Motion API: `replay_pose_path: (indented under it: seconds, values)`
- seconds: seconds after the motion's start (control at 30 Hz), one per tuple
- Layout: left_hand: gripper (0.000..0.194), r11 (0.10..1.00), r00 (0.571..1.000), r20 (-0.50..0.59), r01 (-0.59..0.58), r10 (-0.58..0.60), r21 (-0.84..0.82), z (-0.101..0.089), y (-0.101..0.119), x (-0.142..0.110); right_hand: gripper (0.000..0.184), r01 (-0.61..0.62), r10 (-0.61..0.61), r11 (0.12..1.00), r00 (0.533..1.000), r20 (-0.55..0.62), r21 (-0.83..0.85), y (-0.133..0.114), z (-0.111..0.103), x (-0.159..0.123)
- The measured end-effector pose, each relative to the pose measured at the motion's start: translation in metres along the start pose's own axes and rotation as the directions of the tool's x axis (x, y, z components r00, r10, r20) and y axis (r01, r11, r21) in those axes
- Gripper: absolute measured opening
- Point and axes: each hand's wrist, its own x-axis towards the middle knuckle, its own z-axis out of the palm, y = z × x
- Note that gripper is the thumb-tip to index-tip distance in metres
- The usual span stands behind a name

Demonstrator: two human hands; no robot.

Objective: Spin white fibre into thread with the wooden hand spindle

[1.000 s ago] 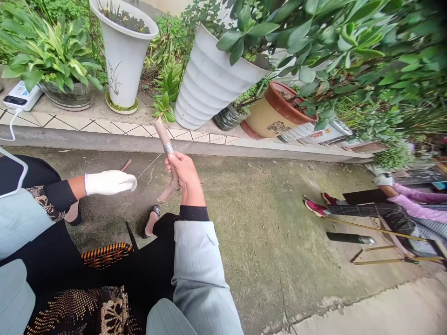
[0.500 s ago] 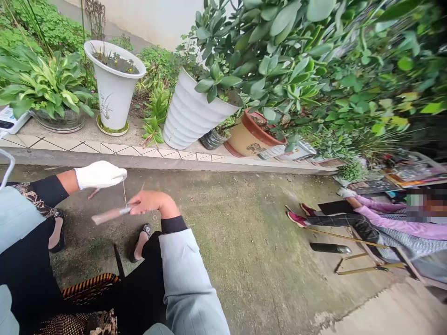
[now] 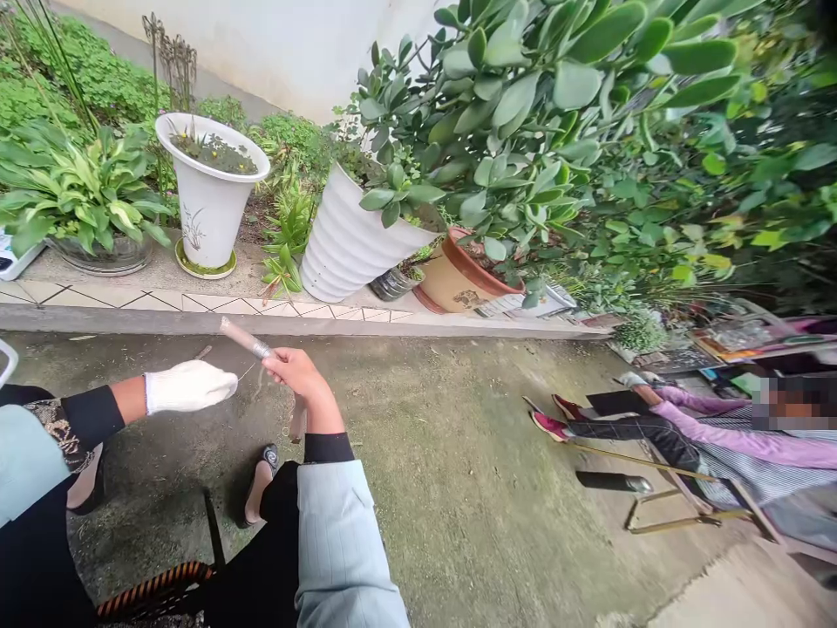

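Observation:
My right hand [image 3: 292, 371], bare, grips a pale brown stick [image 3: 241, 334] slantwise. One end of the stick points up and left, and the other shows below my wrist. Around the stick, next to my fingers, a greyish band of windings [image 3: 261, 349] is wrapped. My left hand [image 3: 193, 387] wears a white knitted glove, its fingers pinched on a thin thread [image 3: 247, 372]. That thread runs from the glove's fingertips toward the stick and my right hand. The two hands are close together but apart, above the concrete ground.
A raised tiled ledge [image 3: 163, 301] carries a white flared pot [image 3: 213, 209], a ribbed white pot [image 3: 357, 240] and a terracotta-rimmed pot [image 3: 461, 279]. At the right a seated person in pink sleeves [image 3: 719, 427] is near a dark cylindrical flask [image 3: 611, 481] on the concrete [image 3: 471, 488].
The stick has swung in my right hand, its free end going from lower left to upper left. My left hand has moved down, and the thread now slants instead of hanging steeply.

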Motion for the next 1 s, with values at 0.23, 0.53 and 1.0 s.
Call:
replay_pose_path:
  seconds: [0.23, 0.53, 1.0]
  values:
    - [0.021, 0.992, 0.997, -0.026, -0.073, 0.076, 0.1, 0.006, -0.007, -0.004, 0.024, -0.063, 0.188, 0.727, 0.976, 0.11, -0.684, -0.008, 0.035, 0.002]
    - [0.03, 0.985, 0.994, 0.107, 0.01, 0.009, -0.171, -0.015, -0.016, -0.009, 0.03, 0.094, -0.191, 0.975, 0.811, 0.553, 0.199, -0.013, 0.01, -0.023]
    - [0.029, 0.999, 0.999, 0.036, -0.032, 0.032, 0.008, -0.001, -0.008, -0.007, 0.024, -0.098, 0.12, 0.795, 0.993, -0.003, -0.598, -0.009, 0.018, -0.004]
